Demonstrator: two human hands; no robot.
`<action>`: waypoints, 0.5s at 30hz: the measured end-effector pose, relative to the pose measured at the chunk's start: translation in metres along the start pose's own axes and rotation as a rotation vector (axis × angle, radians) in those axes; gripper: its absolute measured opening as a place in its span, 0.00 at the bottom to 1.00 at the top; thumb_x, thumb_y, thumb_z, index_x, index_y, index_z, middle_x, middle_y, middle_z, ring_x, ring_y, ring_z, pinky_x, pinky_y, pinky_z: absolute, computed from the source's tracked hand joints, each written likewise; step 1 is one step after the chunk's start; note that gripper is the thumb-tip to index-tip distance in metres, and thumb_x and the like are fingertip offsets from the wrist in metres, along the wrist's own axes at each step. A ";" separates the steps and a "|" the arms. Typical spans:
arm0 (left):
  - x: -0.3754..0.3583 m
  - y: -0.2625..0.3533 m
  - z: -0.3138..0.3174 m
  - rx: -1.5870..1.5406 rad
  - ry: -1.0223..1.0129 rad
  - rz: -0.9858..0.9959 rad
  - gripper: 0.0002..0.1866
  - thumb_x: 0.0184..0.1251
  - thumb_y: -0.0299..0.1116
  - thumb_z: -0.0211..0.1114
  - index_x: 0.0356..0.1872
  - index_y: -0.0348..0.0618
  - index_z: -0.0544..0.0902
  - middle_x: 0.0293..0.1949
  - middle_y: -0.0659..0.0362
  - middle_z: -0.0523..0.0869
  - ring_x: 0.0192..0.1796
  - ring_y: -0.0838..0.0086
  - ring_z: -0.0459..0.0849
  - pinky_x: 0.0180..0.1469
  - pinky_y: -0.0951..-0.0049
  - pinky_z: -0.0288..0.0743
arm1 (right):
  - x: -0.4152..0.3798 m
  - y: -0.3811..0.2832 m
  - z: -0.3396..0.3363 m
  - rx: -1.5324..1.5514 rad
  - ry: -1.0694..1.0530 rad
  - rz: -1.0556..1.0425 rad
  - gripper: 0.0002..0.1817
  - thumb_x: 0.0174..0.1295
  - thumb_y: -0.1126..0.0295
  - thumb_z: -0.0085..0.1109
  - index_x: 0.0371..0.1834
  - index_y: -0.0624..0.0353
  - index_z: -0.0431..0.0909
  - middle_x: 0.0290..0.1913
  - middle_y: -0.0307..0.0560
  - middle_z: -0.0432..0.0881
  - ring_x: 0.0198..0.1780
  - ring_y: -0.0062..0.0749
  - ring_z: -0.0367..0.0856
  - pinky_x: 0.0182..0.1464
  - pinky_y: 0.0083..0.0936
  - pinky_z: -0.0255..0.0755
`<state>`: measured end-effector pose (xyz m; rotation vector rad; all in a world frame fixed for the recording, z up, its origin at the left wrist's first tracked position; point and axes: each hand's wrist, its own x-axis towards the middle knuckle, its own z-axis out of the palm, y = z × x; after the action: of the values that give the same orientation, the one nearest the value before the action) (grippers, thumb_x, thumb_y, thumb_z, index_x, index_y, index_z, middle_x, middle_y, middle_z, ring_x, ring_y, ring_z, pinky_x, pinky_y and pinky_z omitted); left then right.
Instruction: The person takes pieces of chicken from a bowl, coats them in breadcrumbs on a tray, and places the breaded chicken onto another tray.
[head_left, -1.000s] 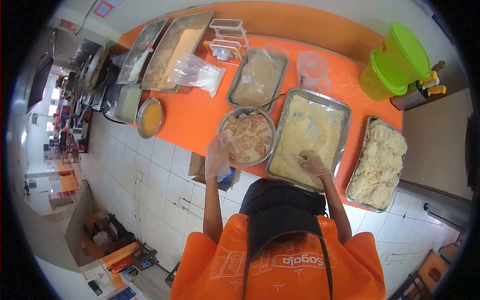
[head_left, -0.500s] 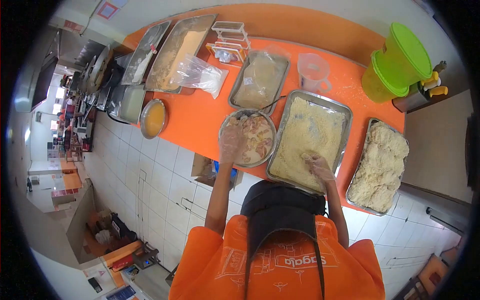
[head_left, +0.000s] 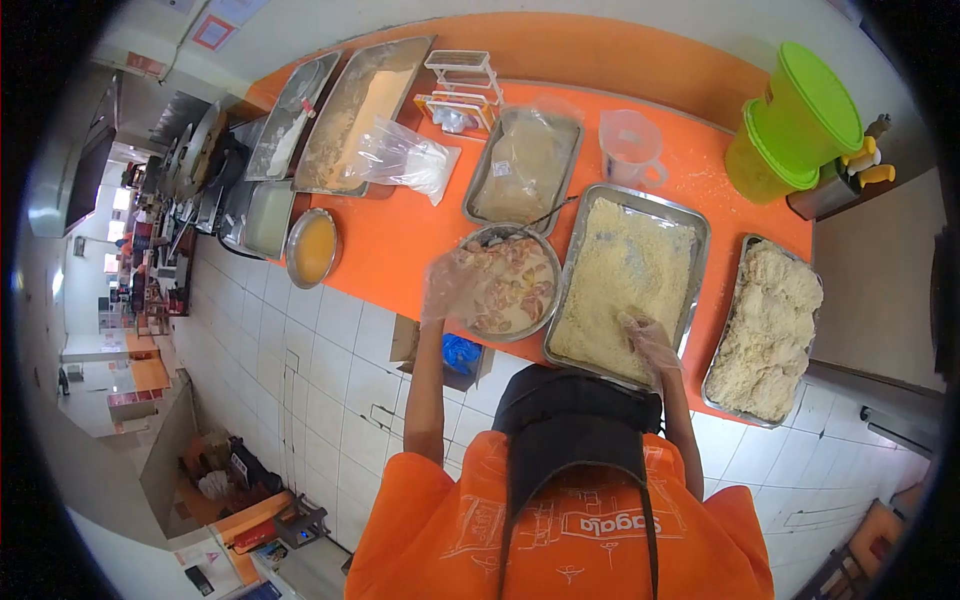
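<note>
Left forearm point(head_left: 426, 390) bare, reaching nearly straight forward; gloved left grip point(head_left: 450, 287) just past the near edge of the surface point(head_left: 380, 270), wrist about at that edge, finger pose unclear. Right forearm point(head_left: 682, 430) also bare and forward, tilted slightly inward; gloved right grip point(head_left: 650, 342) past the near edge, fingers point(head_left: 634, 326) bent, closure can't tell.

By left hand point(head_left: 450, 287): meat point(head_left: 522, 272), mottled pink and white. Around right hand point(head_left: 650, 342): pale yellow crumbs point(head_left: 605, 310). Beyond right hand: lime-green tub point(head_left: 815, 100). Beneath both: orange table point(head_left: 395, 250). Behind: orange shirt point(head_left: 408, 535), white line drawings point(head_left: 478, 525).
</note>
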<state>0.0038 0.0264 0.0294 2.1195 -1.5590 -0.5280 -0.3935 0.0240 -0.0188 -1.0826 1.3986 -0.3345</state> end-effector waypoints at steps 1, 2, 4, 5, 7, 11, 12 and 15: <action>-0.003 0.007 -0.006 -0.026 0.040 -0.026 0.15 0.58 0.35 0.67 0.45 0.40 0.84 0.45 0.48 0.86 0.47 0.55 0.84 0.50 0.60 0.77 | 0.000 0.000 0.000 0.009 0.005 0.005 0.27 0.62 0.42 0.60 0.20 0.56 0.74 0.19 0.33 0.69 0.22 0.20 0.65 0.25 0.24 0.59; -0.002 0.001 -0.005 -0.029 0.017 -0.041 0.18 0.56 0.36 0.69 0.46 0.39 0.82 0.43 0.48 0.85 0.46 0.55 0.84 0.50 0.59 0.76 | 0.001 0.001 0.001 -0.008 0.009 0.003 0.27 0.62 0.42 0.60 0.21 0.56 0.74 0.19 0.33 0.68 0.22 0.20 0.65 0.25 0.24 0.59; -0.003 -0.007 -0.003 -0.040 -0.031 -0.073 0.23 0.52 0.38 0.73 0.48 0.38 0.80 0.39 0.48 0.85 0.45 0.54 0.83 0.48 0.57 0.76 | 0.004 0.003 0.003 -0.045 0.017 0.004 0.27 0.62 0.41 0.60 0.22 0.56 0.75 0.19 0.33 0.68 0.22 0.20 0.65 0.25 0.24 0.59; -0.005 -0.011 -0.001 -0.078 -0.018 -0.007 0.23 0.53 0.37 0.73 0.48 0.38 0.80 0.40 0.48 0.85 0.45 0.54 0.83 0.49 0.57 0.76 | 0.005 0.004 0.004 -0.045 0.007 -0.018 0.27 0.62 0.41 0.60 0.23 0.56 0.75 0.18 0.33 0.68 0.22 0.20 0.65 0.26 0.24 0.60; -0.009 -0.003 -0.006 -0.152 0.010 0.124 0.22 0.53 0.36 0.73 0.48 0.39 0.80 0.42 0.49 0.84 0.46 0.54 0.83 0.50 0.58 0.76 | 0.004 0.000 0.007 -0.046 -0.016 -0.061 0.27 0.63 0.42 0.59 0.24 0.56 0.75 0.18 0.34 0.67 0.22 0.20 0.65 0.26 0.24 0.61; -0.010 -0.019 0.010 -0.336 -0.037 0.231 0.20 0.54 0.35 0.71 0.48 0.39 0.81 0.45 0.50 0.84 0.47 0.54 0.82 0.52 0.59 0.75 | -0.001 -0.011 0.013 -0.050 -0.069 -0.069 0.25 0.65 0.43 0.58 0.27 0.57 0.74 0.19 0.34 0.68 0.23 0.20 0.67 0.27 0.23 0.63; -0.016 -0.027 0.016 -0.226 -0.036 0.250 0.19 0.55 0.35 0.71 0.47 0.39 0.81 0.44 0.50 0.84 0.47 0.54 0.82 0.52 0.59 0.76 | 0.001 -0.009 0.015 -0.057 -0.066 -0.045 0.25 0.65 0.44 0.58 0.27 0.56 0.74 0.20 0.34 0.68 0.23 0.20 0.67 0.27 0.23 0.63; -0.019 -0.088 0.070 -0.067 -0.310 0.216 0.23 0.55 0.33 0.71 0.53 0.40 0.79 0.45 0.50 0.83 0.49 0.59 0.82 0.54 0.62 0.75 | 0.000 -0.013 0.015 -0.085 -0.065 -0.019 0.24 0.65 0.45 0.58 0.27 0.56 0.74 0.21 0.34 0.69 0.24 0.19 0.67 0.27 0.22 0.63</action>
<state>0.0283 0.0577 -0.0771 1.8557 -1.8818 -0.8493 -0.3748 0.0230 -0.0116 -1.1676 1.3557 -0.2537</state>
